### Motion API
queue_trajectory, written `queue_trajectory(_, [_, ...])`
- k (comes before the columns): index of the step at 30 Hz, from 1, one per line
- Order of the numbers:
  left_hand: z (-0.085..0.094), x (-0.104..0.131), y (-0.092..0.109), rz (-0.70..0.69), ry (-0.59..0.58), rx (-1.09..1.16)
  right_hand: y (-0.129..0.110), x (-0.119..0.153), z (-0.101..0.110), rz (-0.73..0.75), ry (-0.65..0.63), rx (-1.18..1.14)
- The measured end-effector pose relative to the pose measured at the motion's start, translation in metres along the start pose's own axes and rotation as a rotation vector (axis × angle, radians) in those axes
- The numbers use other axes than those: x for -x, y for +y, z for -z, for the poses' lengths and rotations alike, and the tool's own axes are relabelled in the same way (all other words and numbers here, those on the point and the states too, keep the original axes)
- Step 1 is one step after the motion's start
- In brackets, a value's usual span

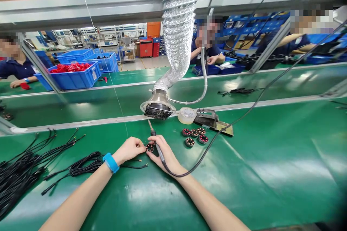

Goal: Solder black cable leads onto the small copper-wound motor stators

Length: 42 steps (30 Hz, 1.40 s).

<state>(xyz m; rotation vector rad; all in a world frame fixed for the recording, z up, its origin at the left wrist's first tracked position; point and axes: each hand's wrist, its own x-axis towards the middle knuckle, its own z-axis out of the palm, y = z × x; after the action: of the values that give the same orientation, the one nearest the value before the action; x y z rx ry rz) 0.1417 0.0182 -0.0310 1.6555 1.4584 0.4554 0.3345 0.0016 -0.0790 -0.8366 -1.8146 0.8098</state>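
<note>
My right hand (pixel 165 153) holds a soldering iron (pixel 159 149), its tip pointing up and away. The thumb and forefinger of that hand also reach around a small round part (pixel 149 148) with dark and copper-coloured spots. At this part's left edge, my left hand (pixel 132 148) has its fingers pinched together, with a blue band on the wrist. A thin wire (pixel 108 68) runs down from above toward my left hand; its end is hidden. Just below the hands lie black cable ends (pixel 138 166). Several similar round parts (pixel 194 133) sit to the right.
A fume extraction duct (pixel 157 110) hangs just beyond my hands. Behind the round parts are a tape roll (pixel 187 115) and a metal stand (pixel 214 121). Black cables (pixel 21 173) cover the left. The iron's cord (pixel 211 142) crosses the right side. Co-workers sit across the bench.
</note>
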Motion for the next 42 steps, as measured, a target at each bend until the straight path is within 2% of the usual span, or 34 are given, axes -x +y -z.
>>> queue_trajectory(8, [-0.004, -0.002, 0.0, -0.071, 0.002, 0.273, 0.002, 0.001, 0.004, 0.0, -0.023, 0.007])
queue_trajectory(12, [0.004, 0.003, 0.01, -0.035, 0.026, 0.401, 0.001, 0.001, 0.006, 0.003, -0.022, 0.02])
queue_trajectory(14, [0.011, 0.005, 0.014, -0.014, 0.081, 0.358, 0.001, 0.001, 0.005, 0.006, -0.018, 0.025])
queue_trajectory(16, [0.017, 0.006, 0.016, -0.019, 0.093, 0.222, 0.002, 0.001, 0.004, 0.012, -0.015, 0.02])
queue_trajectory(19, [0.016, 0.005, 0.011, -0.009, -0.026, 0.048, 0.003, 0.001, 0.003, 0.019, -0.008, 0.008])
queue_trajectory(21, [0.01, 0.004, 0.007, -0.003, -0.109, 0.058, 0.003, 0.001, 0.004, 0.015, -0.005, 0.007])
queue_trajectory(23, [0.003, 0.003, 0.006, -0.016, -0.125, 0.135, 0.002, 0.001, 0.004, 0.007, -0.01, 0.009])
queue_trajectory(26, [0.002, 0.005, 0.012, -0.005, -0.057, 0.259, 0.001, 0.001, 0.005, -0.005, -0.015, 0.007])
queue_trajectory(30, [0.022, 0.015, 0.028, -0.001, 0.072, 0.335, 0.0, 0.0, 0.005, -0.02, 0.002, 0.022])
queue_trajectory(32, [0.036, 0.025, 0.032, -0.082, 0.106, 0.228, 0.001, 0.0, 0.005, -0.023, 0.006, 0.023])
queue_trajectory(35, [0.047, 0.041, 0.029, -0.218, 0.0, -0.096, 0.001, 0.001, 0.004, -0.016, 0.013, 0.036])
queue_trajectory(39, [0.043, 0.05, 0.013, -0.277, -0.127, -0.457, 0.001, 0.002, 0.005, -0.017, 0.029, 0.079])
queue_trajectory(42, [0.037, 0.048, 0.005, -0.302, -0.148, -0.491, 0.001, 0.003, 0.005, -0.025, 0.028, 0.087])
